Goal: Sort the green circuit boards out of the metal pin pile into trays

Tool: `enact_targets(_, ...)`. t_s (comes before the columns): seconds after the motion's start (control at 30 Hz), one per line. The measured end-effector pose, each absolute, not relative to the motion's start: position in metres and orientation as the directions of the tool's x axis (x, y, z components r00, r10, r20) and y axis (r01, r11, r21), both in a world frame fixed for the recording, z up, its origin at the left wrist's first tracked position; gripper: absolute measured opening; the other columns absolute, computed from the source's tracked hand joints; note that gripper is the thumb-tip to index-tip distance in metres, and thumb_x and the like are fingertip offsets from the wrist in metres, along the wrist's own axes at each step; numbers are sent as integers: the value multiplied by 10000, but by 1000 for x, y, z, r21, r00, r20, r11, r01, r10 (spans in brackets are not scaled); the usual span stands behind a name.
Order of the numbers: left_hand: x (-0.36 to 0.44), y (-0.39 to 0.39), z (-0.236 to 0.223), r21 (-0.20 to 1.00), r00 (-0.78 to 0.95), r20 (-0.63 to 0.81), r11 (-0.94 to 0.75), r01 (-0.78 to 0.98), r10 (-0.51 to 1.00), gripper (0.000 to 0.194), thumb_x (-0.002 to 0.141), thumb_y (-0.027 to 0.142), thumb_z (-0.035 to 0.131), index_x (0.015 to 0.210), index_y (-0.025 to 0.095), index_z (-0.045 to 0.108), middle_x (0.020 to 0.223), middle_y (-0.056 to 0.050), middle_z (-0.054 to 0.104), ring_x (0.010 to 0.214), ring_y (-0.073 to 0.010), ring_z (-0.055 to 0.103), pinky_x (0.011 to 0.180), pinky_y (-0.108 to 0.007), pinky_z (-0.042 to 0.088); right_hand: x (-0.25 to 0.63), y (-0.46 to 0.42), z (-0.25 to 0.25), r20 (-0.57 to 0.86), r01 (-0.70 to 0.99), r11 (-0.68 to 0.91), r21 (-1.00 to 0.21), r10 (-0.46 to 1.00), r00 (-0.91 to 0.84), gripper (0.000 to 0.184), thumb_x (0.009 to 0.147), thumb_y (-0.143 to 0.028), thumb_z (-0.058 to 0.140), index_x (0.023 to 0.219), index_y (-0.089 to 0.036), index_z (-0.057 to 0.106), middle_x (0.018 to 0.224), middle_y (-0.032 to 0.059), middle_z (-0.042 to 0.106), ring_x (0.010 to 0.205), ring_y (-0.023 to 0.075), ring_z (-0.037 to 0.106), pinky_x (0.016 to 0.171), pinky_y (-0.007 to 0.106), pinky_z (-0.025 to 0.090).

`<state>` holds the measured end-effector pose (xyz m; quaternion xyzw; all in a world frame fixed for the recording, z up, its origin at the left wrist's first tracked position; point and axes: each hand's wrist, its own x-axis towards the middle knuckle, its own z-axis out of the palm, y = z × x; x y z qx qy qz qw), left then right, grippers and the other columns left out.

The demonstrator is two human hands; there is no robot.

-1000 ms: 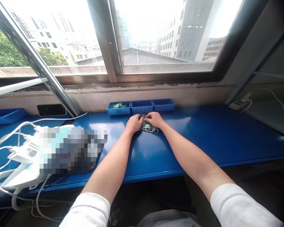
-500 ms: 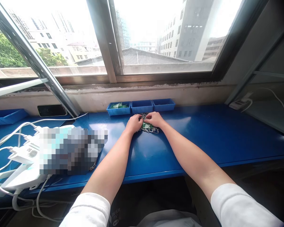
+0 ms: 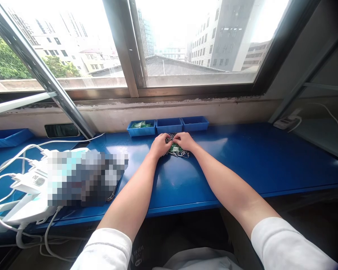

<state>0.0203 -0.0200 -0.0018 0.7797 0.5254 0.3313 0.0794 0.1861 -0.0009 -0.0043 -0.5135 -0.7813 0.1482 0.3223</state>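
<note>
A pile of small metal screw-like pieces (image 3: 182, 153) lies on the blue table, with green packets (image 3: 175, 148) among them. Over the left side of this pile is my left hand (image 3: 159, 145), its thumb and fingertips closed in a pinch. From the right, my right hand (image 3: 186, 141) meets it with thumb and forefinger pinched too. The fingertips nearly touch each other above the pile. Whatever they hold is too small to make out, and the hands hide part of the pile.
Behind the pile stand a blue bin with green packets (image 3: 141, 132), a middle blue bin (image 3: 169, 131) and a right blue bin (image 3: 195, 128). White power strips with cables (image 3: 30, 187) and a blurred-out item (image 3: 87, 180) occupy the left. A dark phone (image 3: 62, 130) leans by the wall.
My fingertips have come slightly closer together over the pile. Everything else stays in place.
</note>
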Motion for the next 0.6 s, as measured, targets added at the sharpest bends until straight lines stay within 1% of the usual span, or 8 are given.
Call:
enact_targets(0.1, 19, -23, 0, 449, 261, 442, -464, 764, 858, 123, 773, 301, 577, 796, 214, 662, 1048, -35, 636, 947, -184, 604, 881, -282, 480, 186, -1, -4, 338, 708, 416, -570, 905, -260, 52, 808, -190, 664, 799, -199, 715, 781, 6, 681, 743, 153, 603, 684, 238, 434)
enact_targets(0.17, 19, -24, 1, 445, 251, 422, -441, 780, 871, 126, 777, 300, 572, 757, 215, 663, 1062, -35, 628, 963, -187, 602, 897, -287, 475, 187, -1, -3, 331, 707, 412, -575, 907, -259, 52, 811, -195, 663, 801, -198, 714, 794, 9, 682, 756, 154, 606, 693, 239, 436)
enact_targets(0.3, 20, -23, 1, 438, 242, 400, -416, 797, 884, 150, 806, 292, 544, 787, 219, 673, 1082, -43, 623, 992, -195, 593, 917, -293, 467, 187, -1, -4, 336, 701, 419, -577, 904, -264, 55, 808, -187, 655, 796, -190, 709, 798, 12, 674, 764, 153, 602, 710, 239, 440)
enact_targets(0.4, 20, -19, 0, 447, 234, 426, -428, 786, 874, 168, 836, 277, 508, 808, 215, 662, 1071, -46, 625, 991, -190, 592, 928, -292, 459, 186, -2, -4, 414, 676, 474, -565, 871, -264, 55, 792, -202, 670, 832, -179, 699, 836, 18, 656, 773, 147, 591, 716, 233, 443)
enact_targets(0.5, 20, -17, 0, 476, 190, 464, -424, 771, 865, 191, 871, 275, 464, 872, 204, 641, 1038, -54, 626, 982, -181, 588, 930, -289, 450, 186, -5, -2, 501, 621, 543, -565, 824, -264, 78, 799, -212, 663, 860, -176, 695, 855, 19, 643, 758, 133, 581, 719, 221, 443)
enact_targets(0.6, 20, -16, 1, 496, 162, 471, -412, 764, 867, 228, 903, 305, 418, 899, 199, 621, 1003, -59, 624, 966, -176, 581, 911, -286, 447, 185, -7, 2, 512, 579, 557, -595, 818, -261, 90, 832, -215, 620, 825, -175, 700, 817, 15, 653, 737, 131, 579, 707, 220, 437)
